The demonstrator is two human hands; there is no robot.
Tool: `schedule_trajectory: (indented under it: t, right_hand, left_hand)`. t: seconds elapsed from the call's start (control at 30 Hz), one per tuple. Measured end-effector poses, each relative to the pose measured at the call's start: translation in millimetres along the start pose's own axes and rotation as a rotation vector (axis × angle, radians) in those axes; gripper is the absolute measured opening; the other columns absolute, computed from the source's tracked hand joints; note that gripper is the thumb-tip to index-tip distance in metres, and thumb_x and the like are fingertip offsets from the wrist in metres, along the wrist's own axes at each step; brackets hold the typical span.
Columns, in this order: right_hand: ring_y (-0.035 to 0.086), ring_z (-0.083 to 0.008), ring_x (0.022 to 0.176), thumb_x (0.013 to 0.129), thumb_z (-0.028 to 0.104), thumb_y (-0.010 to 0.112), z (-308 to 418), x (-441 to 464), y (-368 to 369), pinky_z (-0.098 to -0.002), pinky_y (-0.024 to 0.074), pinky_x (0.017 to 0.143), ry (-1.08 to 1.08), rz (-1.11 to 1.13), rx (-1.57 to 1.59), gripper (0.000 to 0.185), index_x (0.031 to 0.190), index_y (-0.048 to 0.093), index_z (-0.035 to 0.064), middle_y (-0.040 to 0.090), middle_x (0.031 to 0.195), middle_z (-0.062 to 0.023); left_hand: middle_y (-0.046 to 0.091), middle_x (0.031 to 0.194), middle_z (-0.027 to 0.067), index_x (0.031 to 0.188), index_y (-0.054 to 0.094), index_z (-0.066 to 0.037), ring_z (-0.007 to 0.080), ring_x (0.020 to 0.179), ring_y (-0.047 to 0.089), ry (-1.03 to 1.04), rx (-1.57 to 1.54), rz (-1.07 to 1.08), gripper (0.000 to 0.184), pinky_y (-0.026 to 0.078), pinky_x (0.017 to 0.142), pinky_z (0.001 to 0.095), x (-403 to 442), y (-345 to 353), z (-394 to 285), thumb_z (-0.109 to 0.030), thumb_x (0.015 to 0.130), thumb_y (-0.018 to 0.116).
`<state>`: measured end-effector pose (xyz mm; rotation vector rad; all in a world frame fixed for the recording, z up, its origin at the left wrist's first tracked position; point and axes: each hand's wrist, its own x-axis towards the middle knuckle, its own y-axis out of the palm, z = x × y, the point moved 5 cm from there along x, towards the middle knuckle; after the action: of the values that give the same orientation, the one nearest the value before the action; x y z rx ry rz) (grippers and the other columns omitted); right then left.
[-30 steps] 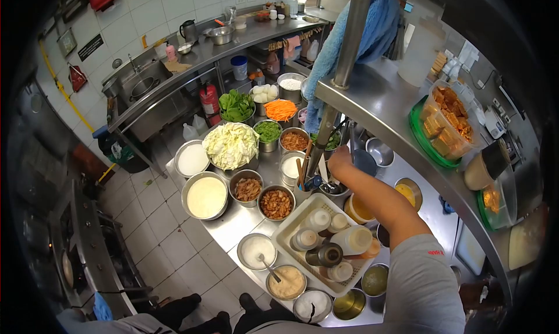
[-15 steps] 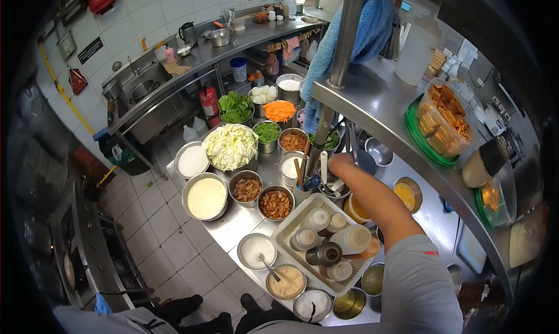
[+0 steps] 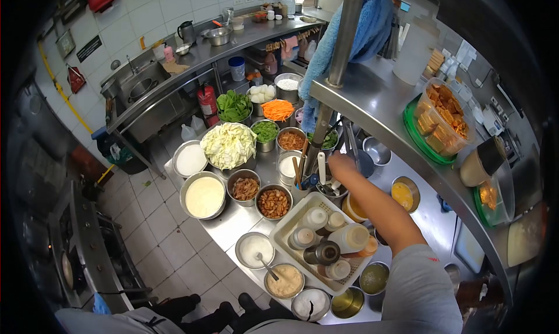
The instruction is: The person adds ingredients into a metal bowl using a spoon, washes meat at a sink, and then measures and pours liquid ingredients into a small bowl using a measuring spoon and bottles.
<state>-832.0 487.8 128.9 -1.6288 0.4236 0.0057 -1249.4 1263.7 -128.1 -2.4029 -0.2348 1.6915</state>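
My right arm stretches forward across the steel table, and my right hand (image 3: 341, 166) is at the utensil containers beside the shelf post. Its fingers are mostly hidden, so I cannot tell what it grips, if anything. Close by are a white-handled utensil (image 3: 321, 167), wooden sticks (image 3: 297, 170) and a dark round pan (image 3: 365, 163). Below the forearm stands a pot of orange-yellow liquid (image 3: 354, 208). Nearer to me, a plastic basket (image 3: 283, 234) carries several squeeze bottles (image 3: 350, 238). My left hand is out of view.
Bowls of chopped cabbage (image 3: 229, 146), carrot strips (image 3: 277, 110), cream-coloured liquid (image 3: 204, 196) and powders surround the basket. A steel shelf (image 3: 372, 95) overhangs the right side, with a blue towel (image 3: 326, 60) on its post. Stove equipment (image 3: 96, 241) stands at left.
My right hand has shifted slightly left and shows more beside the utensils. The whole view has moved a little; the bowls and basket keep their places.
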Motion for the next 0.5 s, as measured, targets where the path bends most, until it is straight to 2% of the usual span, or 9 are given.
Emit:
schedule_trajectory:
  t: [0.03, 0.1, 0.2, 0.33, 0.4, 0.43, 0.5]
  right_hand:
    - [0.062, -0.0389, 0.105, 0.083, 0.013, 0.059, -4, 0, -3, -0.0451, 0.054, 0.084, 0.009, -0.094, 0.054, 0.035, 0.117, 0.063, 0.0061, 0.058, 0.119, -0.0217]
    - [0.06, -0.0364, 0.108, 0.083, 0.012, 0.058, -17, -1, -2, -0.0453, 0.0523, 0.087, 0.027, -0.088, 0.057, 0.032, 0.115, 0.064, 0.008, 0.059, 0.117, -0.0189]
    - [0.058, -0.032, 0.113, 0.083, 0.009, 0.056, -37, 3, -3, -0.0427, 0.0479, 0.095, 0.003, -0.194, 0.261, 0.034, 0.116, 0.064, 0.0102, 0.06, 0.12, -0.0131]
    - [0.059, -0.0331, 0.11, 0.081, 0.01, 0.056, -47, 4, 3, -0.041, 0.0472, 0.096, -0.041, -0.134, 0.312, 0.036, 0.116, 0.064, 0.0103, 0.063, 0.116, -0.0142]
    - [0.066, -0.0313, 0.097, 0.084, 0.017, 0.059, -50, 9, 5, -0.0403, 0.0553, 0.083, -0.009, -0.018, 0.257, 0.03, 0.113, 0.064, 0.0094, 0.067, 0.106, -0.0139]
    - [0.066, -0.0313, 0.097, 0.084, 0.017, 0.059, -46, 4, -6, -0.0403, 0.0553, 0.083, -0.009, -0.016, 0.26, 0.03, 0.113, 0.064, 0.0094, 0.067, 0.106, -0.0139]
    - [0.068, -0.027, 0.08, 0.086, 0.024, 0.062, -46, -10, -10, -0.038, 0.0599, 0.063, 0.158, 0.239, 0.614, 0.028, 0.107, 0.064, 0.0056, 0.068, 0.094, -0.0127]
  left_hand:
    - [0.064, 0.096, 0.0104, 0.122, 0.052, -0.006, 0.0274, 0.079, 0.065, -0.001, 0.0, 0.002, 0.041, 0.056, 0.065, 0.0402, 2, -1, 2, -0.03, 0.091, 0.062]
    - [0.064, 0.096, 0.0093, 0.119, 0.054, -0.009, 0.026, 0.078, 0.064, 0.008, 0.025, 0.01, 0.038, 0.054, 0.062, 0.0384, 6, -1, 4, -0.029, 0.089, 0.064]
    - [0.065, 0.096, 0.0092, 0.118, 0.055, -0.011, 0.0259, 0.078, 0.063, 0.024, 0.11, 0.029, 0.036, 0.053, 0.059, 0.0371, 9, 0, 2, -0.032, 0.09, 0.063]
    - [0.063, 0.097, 0.0086, 0.122, 0.053, -0.016, 0.0239, 0.071, 0.06, 0.046, 0.094, 0.053, 0.037, 0.051, 0.051, 0.0359, 8, -2, 3, -0.033, 0.09, 0.062]
    - [0.062, 0.098, 0.0083, 0.124, 0.052, -0.018, 0.0229, 0.067, 0.059, 0.061, 0.076, 0.068, 0.038, 0.051, 0.047, 0.0353, 6, -2, 4, -0.034, 0.091, 0.061]
    - [0.061, 0.098, 0.0082, 0.125, 0.051, -0.019, 0.0224, 0.066, 0.058, 0.071, 0.064, 0.079, 0.038, 0.05, 0.045, 0.0351, 7, -4, 4, -0.034, 0.091, 0.06]
    - [0.06, 0.099, 0.0079, 0.127, 0.05, -0.021, 0.0214, 0.062, 0.057, 0.092, 0.042, 0.102, 0.039, 0.05, 0.041, 0.0345, 7, -5, 3, -0.035, 0.091, 0.059]
